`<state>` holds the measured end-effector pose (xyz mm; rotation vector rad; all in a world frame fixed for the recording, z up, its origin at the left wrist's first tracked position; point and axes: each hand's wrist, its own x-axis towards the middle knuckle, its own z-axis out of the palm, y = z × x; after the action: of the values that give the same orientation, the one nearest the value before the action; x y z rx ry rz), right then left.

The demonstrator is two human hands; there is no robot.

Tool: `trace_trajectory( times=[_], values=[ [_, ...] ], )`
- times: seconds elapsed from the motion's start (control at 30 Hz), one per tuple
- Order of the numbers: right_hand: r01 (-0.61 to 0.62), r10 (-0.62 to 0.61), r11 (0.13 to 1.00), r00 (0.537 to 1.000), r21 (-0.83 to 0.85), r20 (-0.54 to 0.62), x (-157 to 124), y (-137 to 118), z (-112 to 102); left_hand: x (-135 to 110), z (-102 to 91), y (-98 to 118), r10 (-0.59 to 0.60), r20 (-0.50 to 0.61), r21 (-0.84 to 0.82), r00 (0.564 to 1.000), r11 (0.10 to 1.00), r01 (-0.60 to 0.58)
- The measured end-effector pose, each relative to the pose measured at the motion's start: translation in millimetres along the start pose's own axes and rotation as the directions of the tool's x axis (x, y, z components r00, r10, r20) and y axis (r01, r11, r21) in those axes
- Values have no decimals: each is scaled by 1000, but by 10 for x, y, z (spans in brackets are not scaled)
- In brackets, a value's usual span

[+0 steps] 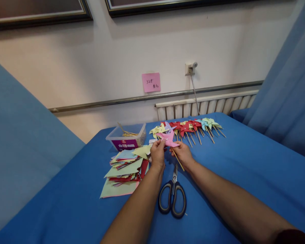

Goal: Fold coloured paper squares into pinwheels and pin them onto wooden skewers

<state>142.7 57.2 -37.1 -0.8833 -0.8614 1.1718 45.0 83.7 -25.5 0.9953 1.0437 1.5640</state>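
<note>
A pink paper pinwheel [169, 137] on a thin wooden stick is held up between both hands above the table. My left hand [158, 153] pinches its left side, thumb near the pinwheel's centre. Curled behind the right side, my right hand [183, 154] grips it close to where the stick [178, 159] meets the paper; some of those fingers are hidden. The stick slants down to the right. Just below the hands lie scissors [173, 196] with dark handles, blades pointing away from me. A pale yellow-green paper piece [142, 151] is beside my left hand.
Finished-looking pinwheels [186, 128] in several colours lie in a row at the back. Left of them stands a clear plastic tub [139, 138] with wooden sticks. Stacked coloured paper [122, 174] lies left of my forearm. Beyond the blue-covered table [244, 162] is a radiator [208, 105].
</note>
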Motion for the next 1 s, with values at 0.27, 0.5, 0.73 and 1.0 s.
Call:
trace_trajectory(
  times=[0.27,0.5,0.73,1.0],
  values=[
    [-38,39,999,998,-7,48,-23,74,36,-5,6,13,-9,-32,-5,999,1000,9],
    [-45,45,998,999,46,12,23,31,-60,-37,27,38,-105,13,-99,994,990,105],
    [-110,98,962,993,248,61,125,57,-159,-138,95,2,-233,129,-168,964,953,253],
    [-170,134,910,984,379,120,153,36,-205,-152,98,7,-275,153,-193,949,934,302]
  ],
)
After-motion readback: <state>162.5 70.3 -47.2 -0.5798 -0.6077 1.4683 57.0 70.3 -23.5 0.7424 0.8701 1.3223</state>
